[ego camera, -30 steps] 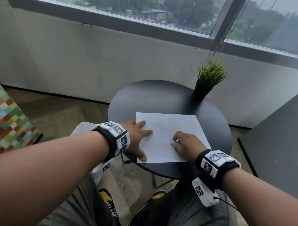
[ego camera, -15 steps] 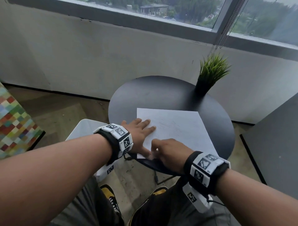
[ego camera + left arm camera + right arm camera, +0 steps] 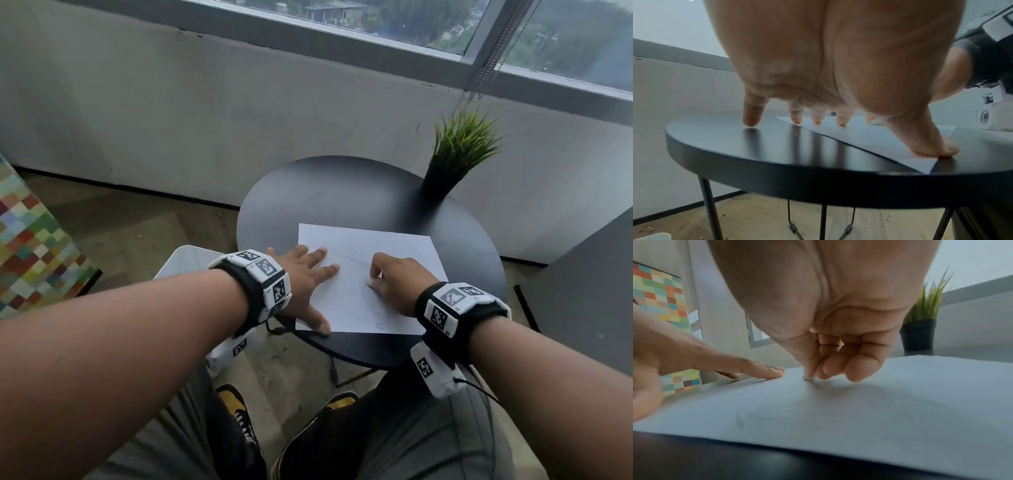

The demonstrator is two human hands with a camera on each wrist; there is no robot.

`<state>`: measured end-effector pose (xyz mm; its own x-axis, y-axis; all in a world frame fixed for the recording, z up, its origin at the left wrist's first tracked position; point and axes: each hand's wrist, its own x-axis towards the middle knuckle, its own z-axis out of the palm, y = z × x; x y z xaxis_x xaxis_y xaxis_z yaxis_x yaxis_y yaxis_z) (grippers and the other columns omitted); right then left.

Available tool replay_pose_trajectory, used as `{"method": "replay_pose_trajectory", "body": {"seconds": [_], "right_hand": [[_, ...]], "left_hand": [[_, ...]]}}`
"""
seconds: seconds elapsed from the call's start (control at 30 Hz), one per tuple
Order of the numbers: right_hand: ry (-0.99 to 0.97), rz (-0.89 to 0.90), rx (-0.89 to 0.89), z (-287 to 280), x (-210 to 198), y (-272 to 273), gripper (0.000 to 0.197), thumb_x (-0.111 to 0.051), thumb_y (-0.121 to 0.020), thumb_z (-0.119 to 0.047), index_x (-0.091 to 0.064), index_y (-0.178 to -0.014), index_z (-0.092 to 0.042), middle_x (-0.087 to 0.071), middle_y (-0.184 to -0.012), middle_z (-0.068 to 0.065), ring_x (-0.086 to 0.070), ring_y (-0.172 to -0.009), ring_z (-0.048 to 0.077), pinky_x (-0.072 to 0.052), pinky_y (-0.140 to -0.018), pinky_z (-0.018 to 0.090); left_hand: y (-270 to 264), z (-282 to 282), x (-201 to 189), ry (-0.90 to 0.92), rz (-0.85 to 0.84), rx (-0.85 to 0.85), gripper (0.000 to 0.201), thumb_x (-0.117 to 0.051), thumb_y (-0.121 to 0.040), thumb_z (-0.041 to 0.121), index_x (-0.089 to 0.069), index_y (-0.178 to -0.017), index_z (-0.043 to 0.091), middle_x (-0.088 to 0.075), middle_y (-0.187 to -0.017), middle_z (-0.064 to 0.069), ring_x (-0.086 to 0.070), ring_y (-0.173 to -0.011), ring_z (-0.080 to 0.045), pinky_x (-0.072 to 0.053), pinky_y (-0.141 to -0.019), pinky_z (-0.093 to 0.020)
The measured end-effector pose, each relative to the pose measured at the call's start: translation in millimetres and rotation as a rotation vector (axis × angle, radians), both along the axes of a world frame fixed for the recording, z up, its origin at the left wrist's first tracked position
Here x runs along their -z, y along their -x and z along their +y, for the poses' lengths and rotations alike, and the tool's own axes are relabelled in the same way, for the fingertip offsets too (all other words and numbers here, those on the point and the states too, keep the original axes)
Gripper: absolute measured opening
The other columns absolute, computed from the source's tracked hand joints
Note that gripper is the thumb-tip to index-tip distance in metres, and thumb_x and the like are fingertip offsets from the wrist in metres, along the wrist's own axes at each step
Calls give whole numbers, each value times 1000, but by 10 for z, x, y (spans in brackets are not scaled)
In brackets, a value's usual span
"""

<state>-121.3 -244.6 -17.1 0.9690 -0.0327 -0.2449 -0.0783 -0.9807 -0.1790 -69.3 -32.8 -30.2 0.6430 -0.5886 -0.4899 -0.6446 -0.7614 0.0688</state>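
A white sheet of paper (image 3: 383,253) with faint pencil lines lies on a round black table (image 3: 342,192). My left hand (image 3: 305,277) rests flat on the sheet's left edge, fingers spread; the thumb (image 3: 937,149) presses near the front corner and the little finger touches bare tabletop. My right hand (image 3: 397,284) is curled over the middle of the paper (image 3: 859,402). Its thumb and fingers pinch a small white eraser-like piece (image 3: 808,378) against the sheet. Most of that piece is hidden by the fingers.
A potted grass plant (image 3: 459,150) in a black pot stands at the table's far right edge. A white bin-like object (image 3: 185,263) sits on the floor left of the table, beside a multicoloured checked panel (image 3: 30,240). A dark grey surface (image 3: 589,291) stands at the right.
My right hand slid left toward the left thumb half a second ago, then moved back right to the sheet's middle. The left hand has stayed pressing on the paper.
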Motion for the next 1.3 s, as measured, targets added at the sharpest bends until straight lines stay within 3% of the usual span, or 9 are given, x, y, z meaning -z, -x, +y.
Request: {"method": "replay_pose_trajectory", "body": {"seconds": [0.17, 0.37, 0.5, 0.63, 0.77, 0.93, 1.1, 1.23, 1.3], "right_hand": [[-109, 60, -85, 54, -10, 118, 13, -51, -94, -39, -51, -99, -27, -62, -90, 0, -56, -87, 25, -48, -80, 35], [-145, 165, -218, 73, -92, 169, 13, -58, -91, -38, -56, -99, -29, -58, -81, -11, -55, -82, 17, -41, -74, 27], [-71, 56, -64, -22, -69, 139, 18, -57, -91, -39, -52, -99, -24, -62, -95, -1, -55, -90, 24, -45, -78, 32], [-72, 118, -221, 99, -51, 232, 15, -55, -90, -43, -49, -93, -30, -59, -88, -5, -53, -84, 21, -42, -73, 30], [-72, 20, -103, 18, -63, 150, 15, -52, -92, -40, -51, -100, -28, -64, -96, 0, -57, -89, 24, -49, -82, 36], [-103, 147, -362, 215, -85, 279, 14, -52, -91, -25, -55, -105, -26, -56, -85, -8, -48, -81, 16, -41, -76, 29], [-9, 19, -128, 49, -70, 128, 14, -51, -91, -39, -47, -96, -26, -64, -97, 4, -57, -87, 28, -50, -80, 39], [-58, 97, -360, 265, -32, 329, 8, -48, -92, -30, -50, -99, -27, -66, -95, 3, -55, -84, 24, -49, -78, 37], [-58, 96, -292, 217, -69, 265, 6, -51, -91, -30, -52, -97, -28, -66, -97, 1, -54, -85, 22, -47, -78, 33]], "left_hand": [[-13, -65, -135, -2, -7, -10, 115, -57, -70, 90, -8, -160, 38, 7, -170, 4, 2, -156, -26, -7, -121, -64], [108, -148, -23, 45, -105, -18, 118, -57, -61, 94, -21, -153, 28, -5, -169, -5, -7, -153, -34, -17, -119, -61], [89, -135, -72, 45, -111, -9, 116, -62, -63, 90, -23, -154, 30, -12, -166, -6, -13, -151, -31, -23, -117, -58], [41, -165, -140, 31, -121, 8, 111, -68, -63, 85, -29, -153, 33, -29, -148, -4, -28, -137, -28, -37, -109, -49], [0, -199, -167, 8, -80, 14, 108, -71, -68, 78, -23, -156, 36, -22, -157, -1, -24, -144, -27, -36, -113, -49], [17, -165, -127, 27, -63, -10, 106, -61, -75, 82, -16, -159, 36, -7, -168, 0, -11, -151, -27, -27, -119, -49], [53, -166, -93, 26, -97, -16, 106, -58, -75, 83, -14, -159, 35, -4, -169, 0, -11, -151, -29, -27, -117, -52], [88, -143, -99, 2, -126, -6, 105, -56, -74, 87, -12, -158, 42, -10, -167, 0, -16, -148, -29, -31, -112, -53], [95, -149, -113, -2, -131, 6, 100, -55, -73, 88, -10, -155, 52, -19, -162, -2, -21, -145, -30, -34, -107, -52]]}}
